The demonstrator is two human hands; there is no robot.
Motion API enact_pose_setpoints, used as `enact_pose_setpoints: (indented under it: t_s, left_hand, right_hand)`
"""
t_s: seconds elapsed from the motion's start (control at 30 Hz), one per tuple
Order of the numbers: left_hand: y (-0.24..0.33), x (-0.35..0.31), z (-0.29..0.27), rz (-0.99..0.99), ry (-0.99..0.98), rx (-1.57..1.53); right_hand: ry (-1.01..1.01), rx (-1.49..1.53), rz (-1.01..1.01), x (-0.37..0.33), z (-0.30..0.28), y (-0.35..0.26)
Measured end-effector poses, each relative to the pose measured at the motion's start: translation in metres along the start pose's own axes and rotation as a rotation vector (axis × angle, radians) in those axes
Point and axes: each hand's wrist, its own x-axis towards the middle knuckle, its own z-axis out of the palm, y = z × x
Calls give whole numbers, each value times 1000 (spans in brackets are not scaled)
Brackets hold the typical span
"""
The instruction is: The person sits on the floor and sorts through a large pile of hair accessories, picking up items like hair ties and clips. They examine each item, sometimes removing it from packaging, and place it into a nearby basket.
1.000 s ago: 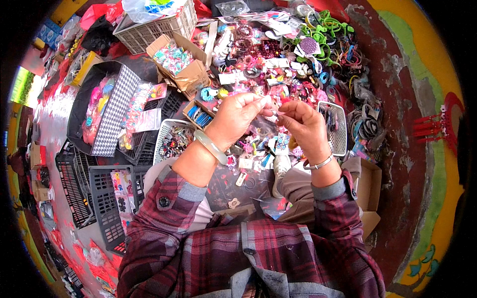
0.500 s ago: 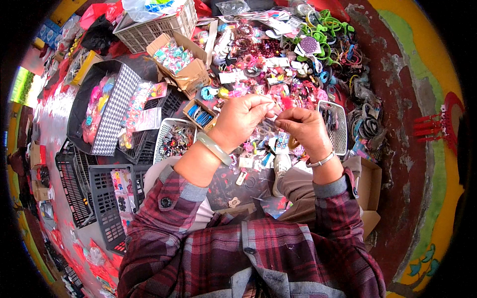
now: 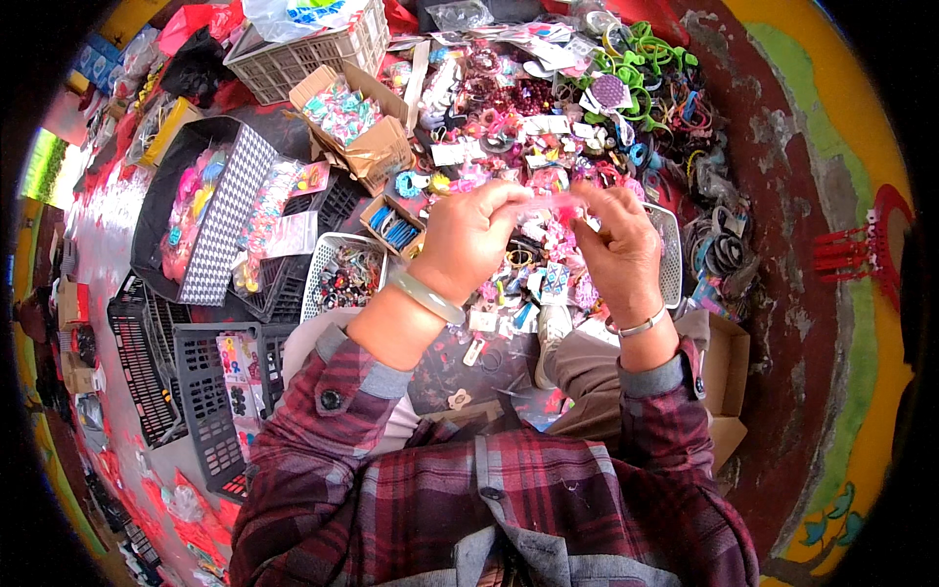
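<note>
My left hand (image 3: 465,240) is closed in a pinch, thumb against forefinger, on one end of a thin, pale pink see-through strip (image 3: 540,204). The strip runs across to my right hand (image 3: 624,249), whose thumb and fingertips close on its other end, where a brighter pink part shows. Motion smears the strip and the right fingertips, so its exact kind is unclear. Both hands are raised over a wide heap of hair accessories (image 3: 509,147), with pink pieces, beads and cards among them.
A white basket (image 3: 337,279) of small hair pieces stands left of my hands; another white basket (image 3: 669,256) is partly behind my right hand. Beyond lie a cardboard box (image 3: 377,147) of packets and green headbands (image 3: 646,78). A grey crate (image 3: 210,391) leans at the left.
My hands have drawn apart, the right one moving slightly rightward. The pink strip now stretches between them, where before the fingertips nearly met.
</note>
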Motion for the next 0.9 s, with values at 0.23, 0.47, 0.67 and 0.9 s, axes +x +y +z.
enact_pose_setpoints:
  t_s: [0.23, 0.47, 0.67, 0.9]
  left_hand:
    - [-7, 5, 4, 637, 249, 326]
    - [-5, 1, 15, 600, 88, 356]
    - [0, 3, 10, 460, -76, 326]
    - [-16, 6, 16, 314, -261, 111]
  right_hand:
    - [-172, 962, 729, -1, 7, 3]
    - [-122, 802, 500, 0, 6, 6]
    - [-253, -248, -144, 11, -20, 20]
    - [-521, -527, -401, 1, -22, 1]
